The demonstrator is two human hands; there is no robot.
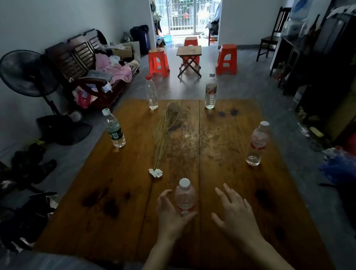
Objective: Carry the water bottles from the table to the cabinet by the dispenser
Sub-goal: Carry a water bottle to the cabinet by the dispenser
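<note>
The nearest bottle point(185, 196) is seen upright on the table point(231, 194), long axis vertical, white cap up, at the near edge, about 6 o'clock of the table centre.

The left hand point(169, 213) is placed against it from the 9 o'clock side. Its fingers point(164, 195) are curved round the far-left flank and the thumb is laid across the base on the near side. Contact at the base is apparent; whether the curl is fully tightened cannot be told. No lift is evident: the bottle base appears to be on the wood.

The right hand point(236, 212) is held at 3 o'clock of the same bottle, apart from it, with fingers spread and nothing held. The left hand is judged the nearer, and the coming move turns on its closing round the upright body.

Four further bottles are noted on the table:
- red-labelled bottle point(257, 144), at 2 o'clock
- green-labelled bottle point(114, 129), at 10 o'clock
- red-capped bottle point(151, 93), at 11 o'clock, far edge
- far right bottle point(210, 95), at 1 o'clock, far edge

Also recorded are a crumpled tissue point(156, 172) and a bundle of dry stalks point(167, 127).

The dispenser point(298, 14) is made out dimly at far right; the cabinet beside it is too dark to delimit. The lower part of the nearest bottle is hidden by the left hand.
</note>
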